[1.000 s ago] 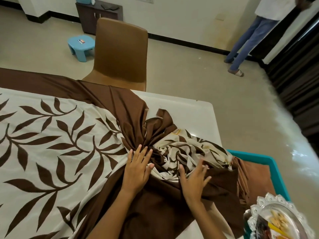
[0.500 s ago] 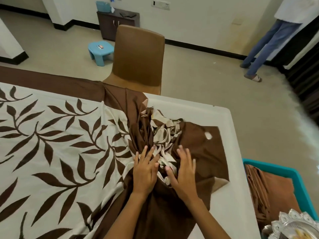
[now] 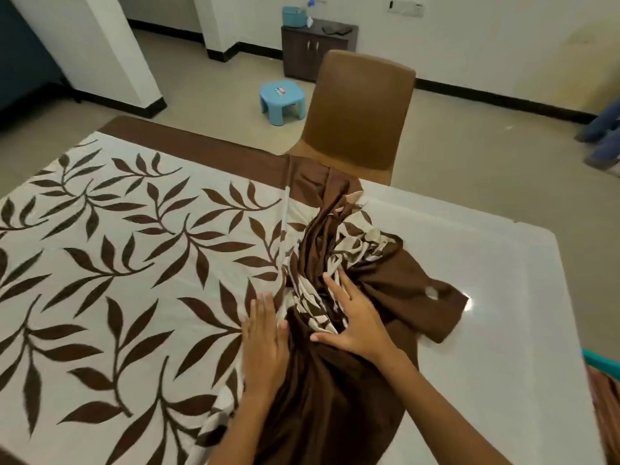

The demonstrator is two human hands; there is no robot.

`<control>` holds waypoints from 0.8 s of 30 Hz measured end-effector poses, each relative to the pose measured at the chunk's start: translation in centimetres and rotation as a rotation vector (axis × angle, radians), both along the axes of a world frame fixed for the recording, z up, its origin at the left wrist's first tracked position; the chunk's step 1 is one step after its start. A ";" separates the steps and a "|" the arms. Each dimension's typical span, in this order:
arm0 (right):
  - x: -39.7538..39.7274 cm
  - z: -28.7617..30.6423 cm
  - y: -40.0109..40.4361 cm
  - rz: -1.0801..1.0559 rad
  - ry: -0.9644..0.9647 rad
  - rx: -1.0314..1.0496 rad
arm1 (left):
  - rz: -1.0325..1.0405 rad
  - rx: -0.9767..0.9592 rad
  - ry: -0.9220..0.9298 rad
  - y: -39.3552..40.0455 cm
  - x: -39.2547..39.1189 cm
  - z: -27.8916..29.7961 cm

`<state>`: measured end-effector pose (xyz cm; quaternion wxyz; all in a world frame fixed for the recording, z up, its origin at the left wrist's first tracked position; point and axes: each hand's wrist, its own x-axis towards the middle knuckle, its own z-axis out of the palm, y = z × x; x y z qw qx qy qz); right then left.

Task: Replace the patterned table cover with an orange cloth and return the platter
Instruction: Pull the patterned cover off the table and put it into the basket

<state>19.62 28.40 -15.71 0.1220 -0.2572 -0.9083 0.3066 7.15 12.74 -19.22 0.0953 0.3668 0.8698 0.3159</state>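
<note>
Two bare hands lie on the patterned table cover (image 3: pixel 141 263), which spreads over the left part of the white table (image 3: pixel 496 280) and is bunched into a heap of brown and cream folds near the middle. The left hand (image 3: pixel 265 340) rests flat, fingers straight and close together, on the cream leaf-printed part just beside the heap; it grasps nothing. The right hand (image 3: pixel 355 317) presses on the heap with fingers spread, and their tips sink among the folds, so whether any of them pinch the fabric cannot be told. A brown corner of the cover lies loose on the bare table top to the right of that hand, with a small pale spot on it that may be a hole or a glint. Both forearms run off the bottom edge.

At the right edge, only a sliver of a teal bin (image 3: pixel 600 359) shows, with a strip of orange cloth (image 3: pixel 607 404) in it; the rest is cut off. The platter is out of view.

Beyond the table stands a brown chair (image 3: pixel 362 109), its seat largely hidden by its back. A blue stool (image 3: pixel 281 99) and a dark cabinet (image 3: pixel 318 45) stand behind it. A person's legs (image 3: pixel 604 129) are clipped by the right edge.
</note>
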 end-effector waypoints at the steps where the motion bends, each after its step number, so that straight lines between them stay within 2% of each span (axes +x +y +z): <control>1: -1.4 -0.2 -0.5 0.029 0.020 0.009 | 0.021 0.063 -0.049 0.0 0.1 0.3; 3: -4.2 -0.5 -1.6 0.078 0.019 0.069 | 0.077 0.173 -0.151 -0.1 0.2 0.8; 6: -7.1 -0.5 -3.0 0.089 -0.023 0.186 | 0.121 0.247 -0.168 -0.4 0.0 1.1; 13: -10.7 0.3 -3.2 0.131 0.003 0.272 | 0.206 0.163 -0.097 -0.2 -0.5 0.3; 18: -13.3 -1.1 -4.2 0.223 -0.251 0.447 | 0.278 0.200 -0.141 -0.6 -0.7 0.8; 21: -13.5 -1.3 -4.8 0.181 -0.319 0.459 | 0.277 0.085 0.006 -2.5 -2.5 1.3; 24: -13.2 -1.2 -5.0 0.137 -0.270 0.432 | 0.341 -0.061 0.185 -6.5 -7.6 1.6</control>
